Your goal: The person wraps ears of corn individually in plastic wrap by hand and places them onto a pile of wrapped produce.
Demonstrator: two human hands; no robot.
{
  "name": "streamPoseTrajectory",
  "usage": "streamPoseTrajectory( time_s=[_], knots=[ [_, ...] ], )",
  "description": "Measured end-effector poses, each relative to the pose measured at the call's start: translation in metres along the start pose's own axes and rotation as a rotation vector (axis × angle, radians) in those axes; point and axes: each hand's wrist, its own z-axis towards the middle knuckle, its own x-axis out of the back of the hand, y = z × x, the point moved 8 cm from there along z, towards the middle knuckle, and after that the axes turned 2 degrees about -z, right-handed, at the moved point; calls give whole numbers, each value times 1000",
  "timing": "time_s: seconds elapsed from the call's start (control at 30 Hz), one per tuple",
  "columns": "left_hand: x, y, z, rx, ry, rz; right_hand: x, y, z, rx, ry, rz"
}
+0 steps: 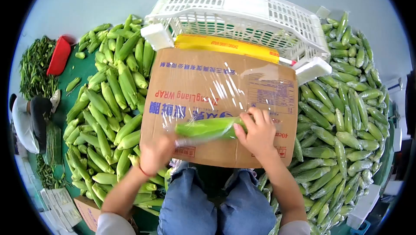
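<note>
A green ear of corn lies across the lower part of a cardboard box, with clear plastic film around it. My right hand grips its right end, fingers over the top and thumb at the near side. At the corn's left end is my left hand, smeared by motion, with a red string at the wrist; its fingers cannot be made out. Clear film also covers the box top. Behind it, a yellow wrap box lies along the far edge.
A white plastic crate stands behind the box. Unwrapped corn is heaped at left, film-wrapped corn at right. Farther left are a red scoop, green trimmings and another person.
</note>
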Motion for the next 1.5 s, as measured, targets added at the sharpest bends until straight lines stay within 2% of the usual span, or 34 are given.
streamPoseTrajectory(
  time_s=[0.07, 0.13, 0.2, 0.3, 0.33, 0.37, 0.4, 0.47, 0.5, 0.6, 0.67, 0.7, 0.73, 0.77, 0.87, 0.93, 0.97, 1.0, 1.03, 1.1, 1.13, 1.17, 1.2, 1.27, 1.33, 1.37, 1.4, 1.43, 1.47, 1.5],
  knots=[
    [67, 13, 65, -173, 308, -147, 1, 2, 5, 10, 19, 38],
    [32, 1, 121, -14, 29, -337, 1, 3, 10, 15, 10, 65],
    [-40, 12, 142, -9, -360, -54, 1, 1, 12, 80, 57, 44],
    [-38, 36, 115, -27, -246, -170, -8, 10, 3, -91, -261, -1],
    [-39, 45, 83, 25, -438, -70, -8, 6, -7, -108, -364, -20],
    [-24, 61, 58, -26, -388, -310, -6, -1, -18, -125, -468, -35],
    [-12, 76, 30, -230, -173, -161, -8, -9, -24, -138, -576, -43],
    [-14, 76, 20, -138, -321, -77, -10, -12, -19, -295, -795, 17],
    [-17, 74, 26, -142, -287, -55, -14, -11, -22, -374, -908, 45],
    [-37, 46, 90, -135, -136, 41, 20, -19, 12, -26, -263, 5],
    [-40, 24, 152, -153, -27, 117, 7, -26, 19, 215, -177, -50],
    [-36, 19, 182, -195, 1, 138, -1, -30, 30, 301, -175, -113],
    [-45, 16, 204, -205, -178, -14, -10, -30, 41, 386, -175, -174],
    [-56, 15, 218, -208, -363, -167, -22, -17, 59, 365, -209, -162],
    [-84, 9, 239, -311, -451, 54, -53, 0, 77, 277, -389, -66],
    [-84, 16, 234, -348, -455, 86, -56, -5, 76, 190, -543, -2],
    [-84, 18, 232, -352, -481, 112, -40, -17, 63, 263, -428, 83],
    [-82, 19, 229, -350, -507, 136, -27, -24, 53, 288, -447, 102],
    [-81, 18, 229, -328, -508, 125, -19, -24, 37, 273, -527, 133],
    [-79, 19, 231, -302, -516, 104, -2, -34, 1, 181, -862, 197],
    [-74, 21, 229, -298, -479, -28, -1, -35, -27, 136, -1156, 276],
    [-65, 21, 226, -295, -432, -157, 12, -41, -48, 80, -1282, 420],
    [-56, 21, 223, -288, -379, -285, 14, -39, -71, 72, -1204, 557],
    [-20, 40, 182, -335, 47, -389, 23, -15, -88, -268, -902, 809],
    [9, 96, 123, -644, 145, -471, 8, 4, -101, -890, -878, 1218],
    [10, 119, 107, -703, 119, -454, 2, 5, -112, -1218, -832, 1411],
    [10, 134, 99, -754, 105, -431, 0, -15, -103, -1219, -914, 1666],
    [7, 114, 111, -682, 164, -515, 2, -37, -88, -1198, -998, 1917],
    [11, 94, 122, -515, 265, -984, 5, -58, -74, -1160, -1063, 2174],
    [11, 82, 134, -319, 335, -1453, 6, -81, -62, -1039, -1076, 2570]
  ],
)
